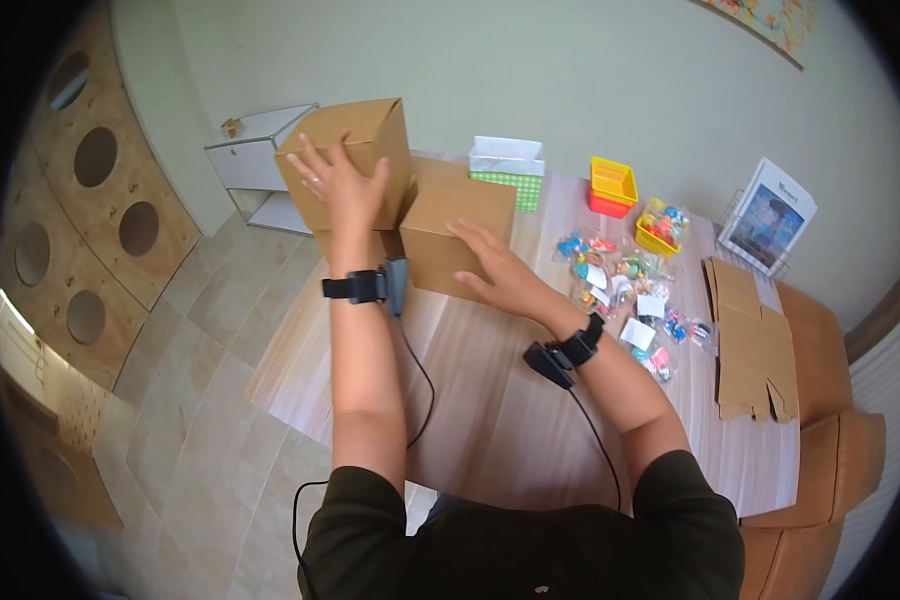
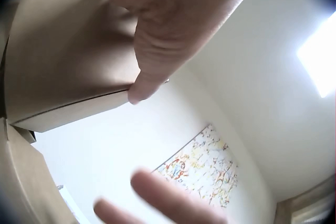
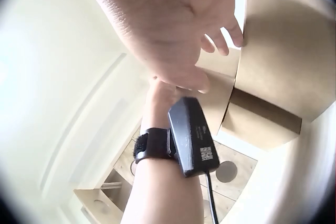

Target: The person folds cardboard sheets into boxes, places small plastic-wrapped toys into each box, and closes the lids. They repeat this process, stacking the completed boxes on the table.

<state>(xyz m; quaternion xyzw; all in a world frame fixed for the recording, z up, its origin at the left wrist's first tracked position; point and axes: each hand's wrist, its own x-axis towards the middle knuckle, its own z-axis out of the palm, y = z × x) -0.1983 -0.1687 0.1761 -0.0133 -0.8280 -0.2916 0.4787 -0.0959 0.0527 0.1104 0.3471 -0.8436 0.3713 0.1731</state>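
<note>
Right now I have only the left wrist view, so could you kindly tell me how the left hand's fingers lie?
Observer: In the head view, the left hand has its fingers spread over the left cardboard box.
Operator: Thank you. What lies on the table, to the right of the boxes?
Observer: Small bagged toys are scattered there, in clear plastic.
Operator: Is there any other cardboard further right?
Observer: Yes, some flattened cardboard lies near the right end, beyond the toys.
</note>
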